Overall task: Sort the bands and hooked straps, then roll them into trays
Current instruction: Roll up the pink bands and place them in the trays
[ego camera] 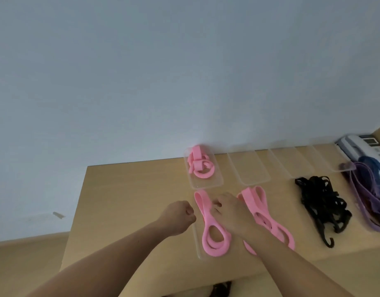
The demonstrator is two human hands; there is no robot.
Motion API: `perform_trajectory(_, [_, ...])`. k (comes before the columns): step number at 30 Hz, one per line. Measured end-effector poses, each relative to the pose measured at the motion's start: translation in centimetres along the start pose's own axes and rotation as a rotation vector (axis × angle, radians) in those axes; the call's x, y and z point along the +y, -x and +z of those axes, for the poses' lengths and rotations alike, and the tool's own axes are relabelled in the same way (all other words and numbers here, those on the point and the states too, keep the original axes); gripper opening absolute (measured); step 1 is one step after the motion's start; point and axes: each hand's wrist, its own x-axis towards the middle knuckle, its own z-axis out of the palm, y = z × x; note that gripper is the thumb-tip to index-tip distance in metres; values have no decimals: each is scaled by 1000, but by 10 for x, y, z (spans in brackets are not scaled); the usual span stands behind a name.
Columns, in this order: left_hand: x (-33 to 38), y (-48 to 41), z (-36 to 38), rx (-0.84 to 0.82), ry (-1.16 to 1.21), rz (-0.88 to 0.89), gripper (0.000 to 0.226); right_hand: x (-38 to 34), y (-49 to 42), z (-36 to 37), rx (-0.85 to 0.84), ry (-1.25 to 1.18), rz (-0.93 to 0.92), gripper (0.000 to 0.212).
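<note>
1. Your left hand [180,213] is curled into a tight fist, and nothing shows inside it. Its knuckles sit just left of the loose pink band.
2. The loose pink band [208,234] lies lengthwise and unrolled on the near tray [196,245], between your two sets of fingers. It was probably laid there so you can coil it where it will stay.
3. Beyond your fingertips, against the wall, the far tray [206,183] holds the rolled pink bands [200,166]. They are coiled small enough to fit inside its rim.
4. Your right hand [227,209] has its fingers bent down at the loose band's right edge. Only its back faces the camera, so I cannot tell whether you pinch the band or merely touch it.
5. Just right of that hand, partly under your wrist, is the pink pile [266,215]. It is kept close, probably as the next bands to roll.
6. Well to the right of your fingers are the empty trays [251,172], the black hooked straps [322,206] and the purple bands [369,206]. The separate heaps suggest sorting is largely done and rolling has barely begun.
</note>
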Motion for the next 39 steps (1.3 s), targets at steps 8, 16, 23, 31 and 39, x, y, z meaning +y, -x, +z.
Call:
perform_trajectory(8, [-4,23,14,-55,41,-9,16,15,42,27,-153,18,208,34])
perform_trajectory(16, [9,37,21,-98,-27,12,51,20,47,23,-195,-121,243,21])
perform_trajectory(23, [28,46,0,-50,-203,226,87,15,29,-35,-266,-694,330,7])
perform_trajectory(31, [83,59,-36,309,151,356,21,-2,21,-110,-92,-785,171,22])
perform_trajectory(39, [132,73,-70,318,392,392,24,-32,28,-161,172,-670,-272,22])
